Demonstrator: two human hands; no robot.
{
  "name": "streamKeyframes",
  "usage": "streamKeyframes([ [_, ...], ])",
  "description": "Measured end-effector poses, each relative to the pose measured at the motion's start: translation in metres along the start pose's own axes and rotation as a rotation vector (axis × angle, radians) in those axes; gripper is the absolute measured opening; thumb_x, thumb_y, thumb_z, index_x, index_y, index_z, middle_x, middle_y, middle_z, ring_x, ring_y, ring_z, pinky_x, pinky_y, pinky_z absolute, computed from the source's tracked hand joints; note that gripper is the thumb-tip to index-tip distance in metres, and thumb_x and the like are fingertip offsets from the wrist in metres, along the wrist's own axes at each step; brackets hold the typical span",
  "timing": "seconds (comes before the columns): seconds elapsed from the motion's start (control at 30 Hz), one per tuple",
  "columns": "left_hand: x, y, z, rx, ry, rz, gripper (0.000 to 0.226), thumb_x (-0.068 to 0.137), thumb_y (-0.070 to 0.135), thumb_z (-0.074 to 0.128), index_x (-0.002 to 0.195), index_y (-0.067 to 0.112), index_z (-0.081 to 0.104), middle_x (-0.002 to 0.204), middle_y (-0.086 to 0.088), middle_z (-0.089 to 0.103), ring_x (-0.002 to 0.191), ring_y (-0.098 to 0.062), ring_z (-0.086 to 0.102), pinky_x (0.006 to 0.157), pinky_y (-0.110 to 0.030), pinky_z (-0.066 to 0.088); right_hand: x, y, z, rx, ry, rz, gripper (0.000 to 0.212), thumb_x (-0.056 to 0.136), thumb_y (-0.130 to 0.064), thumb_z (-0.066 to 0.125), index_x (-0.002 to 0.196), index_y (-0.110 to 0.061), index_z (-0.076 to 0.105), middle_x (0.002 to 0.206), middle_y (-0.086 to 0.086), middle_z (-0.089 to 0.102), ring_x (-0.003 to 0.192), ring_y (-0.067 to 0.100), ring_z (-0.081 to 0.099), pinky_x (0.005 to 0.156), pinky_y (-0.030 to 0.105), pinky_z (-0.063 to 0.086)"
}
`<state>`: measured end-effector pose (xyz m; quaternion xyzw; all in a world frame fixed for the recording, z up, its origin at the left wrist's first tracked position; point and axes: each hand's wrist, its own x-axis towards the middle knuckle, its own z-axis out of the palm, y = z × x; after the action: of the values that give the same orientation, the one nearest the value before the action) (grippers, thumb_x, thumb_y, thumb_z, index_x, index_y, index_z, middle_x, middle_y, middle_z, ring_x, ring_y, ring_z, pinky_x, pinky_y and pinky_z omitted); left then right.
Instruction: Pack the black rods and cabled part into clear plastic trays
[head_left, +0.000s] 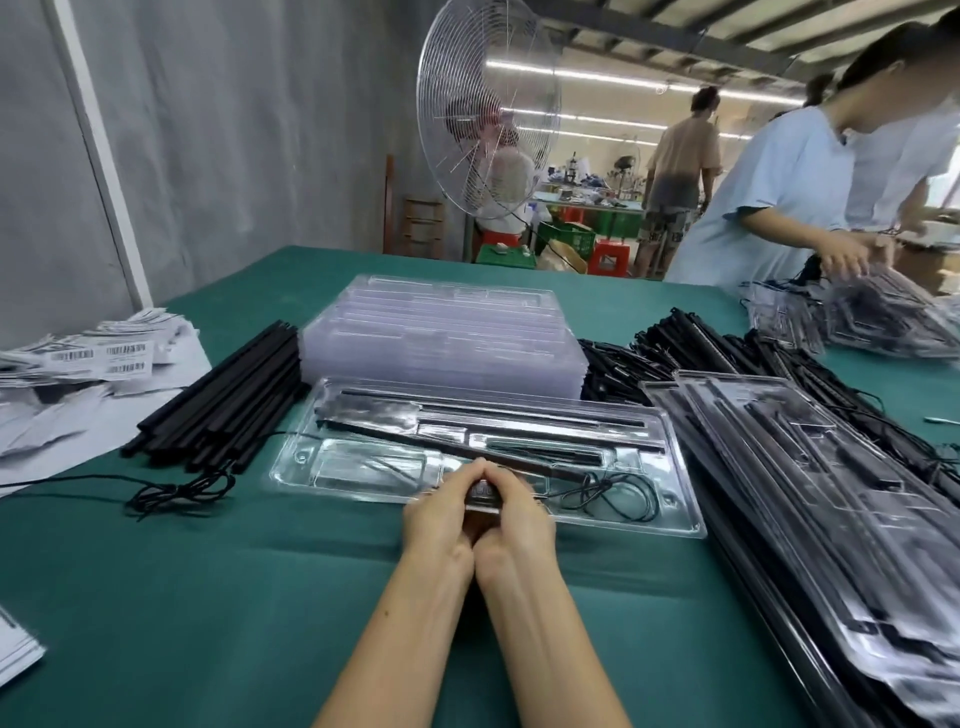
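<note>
Left grip (441, 512) & right grip (519, 514) meet at near edge of the clear tray (296, 467), mid bench (208, 597). Fingers of both are curled, together pinching the small dark cabled part (480, 491). Its thin cable (618, 493) lies coiled in the tray, right side. Black rods (519, 414) lie in far slots; one rod (395, 439) sits diagonal. Loose rod pile (223, 405) at left, empty tray stack (441, 332) just behind, packed trays (805, 467) at right.
</note>
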<state>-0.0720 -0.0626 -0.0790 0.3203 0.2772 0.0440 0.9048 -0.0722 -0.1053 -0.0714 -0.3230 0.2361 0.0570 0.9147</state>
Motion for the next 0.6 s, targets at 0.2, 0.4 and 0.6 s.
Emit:
streamKeyframes([
  [0.2,0.0016,0.0006,0.001,0.107,0.082,0.046,0.02,0.073,-0.004,0.073,0.061,0.002,0.058,0.046,-0.006,0.06,0.036,-0.016,0.055,0.035,-0.02,0.045,-0.0041,-0.0008,0.0017,-0.04,0.136,0.033,0.016,0.069,0.008,0.069,0.063,-0.001,0.058,0.047,0.008,0.059,0.04,0.022,0.055,0.043,0.026,0.048],
  [0.4,0.0004,-0.0018,0.0001,0.153,0.079,0.069,0.017,0.069,-0.005,0.074,0.068,0.001,0.058,0.055,-0.01,0.062,0.042,-0.02,0.058,0.038,-0.022,0.047,-0.0039,-0.0022,0.001,-0.03,0.154,0.048,0.015,0.071,0.008,0.068,0.065,-0.002,0.058,0.063,0.013,0.06,0.052,0.025,0.056,0.05,0.03,0.049],
  [0.6,0.0002,-0.0041,-0.0026,0.082,0.038,0.073,0.016,0.081,0.007,0.072,0.068,0.004,0.063,0.062,-0.01,0.065,0.048,-0.019,0.063,0.046,-0.025,0.051,-0.0052,0.0011,0.0009,-0.05,0.122,0.024,0.011,0.077,-0.004,0.069,0.07,-0.004,0.062,0.065,0.011,0.063,0.053,0.024,0.059,0.052,0.03,0.05],
])
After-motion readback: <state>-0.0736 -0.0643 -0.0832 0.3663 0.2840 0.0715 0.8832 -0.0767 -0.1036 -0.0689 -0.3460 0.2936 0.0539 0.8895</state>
